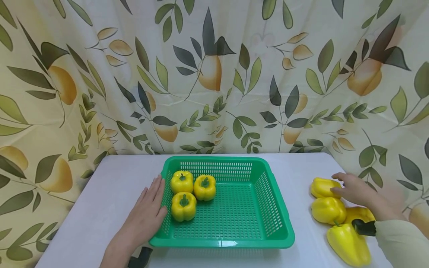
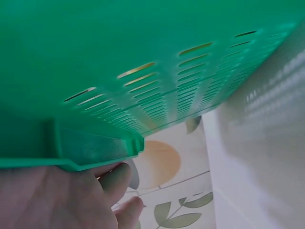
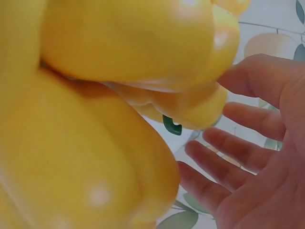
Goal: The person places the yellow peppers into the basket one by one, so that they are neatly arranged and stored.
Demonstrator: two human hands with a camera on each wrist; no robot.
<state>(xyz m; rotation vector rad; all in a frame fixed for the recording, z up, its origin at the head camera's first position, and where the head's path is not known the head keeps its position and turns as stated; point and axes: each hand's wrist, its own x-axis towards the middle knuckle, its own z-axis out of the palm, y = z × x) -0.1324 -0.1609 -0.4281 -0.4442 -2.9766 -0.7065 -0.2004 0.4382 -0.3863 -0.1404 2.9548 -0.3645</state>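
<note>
Three yellow bell peppers (image 1: pixel 184 206) with green stems stand upright in the left part of a green plastic basket (image 1: pixel 221 243). My left hand (image 1: pixel 147 213) rests along the basket's left rim, its fingers straight. The left wrist view shows that hand's fingers (image 2: pixel 116 183) under the rim beside the slotted wall. On the right, my right hand (image 1: pixel 356 189) reaches the farthest pepper (image 1: pixel 324 187) of a loose group, thumb and fingers spread near it. In the right wrist view the fingers (image 3: pixel 238 150) are extended and apart, not closed around a pepper; whether the thumb touches one I cannot tell.
Several yellow peppers lie together right of the basket, among them a large one (image 1: pixel 349 243) nearest me and another (image 1: pixel 328 210) behind it. A white cloth (image 1: pixel 100 201) covers the table. A leaf-and-fruit patterned curtain (image 1: pixel 214 111) hangs behind and at both sides.
</note>
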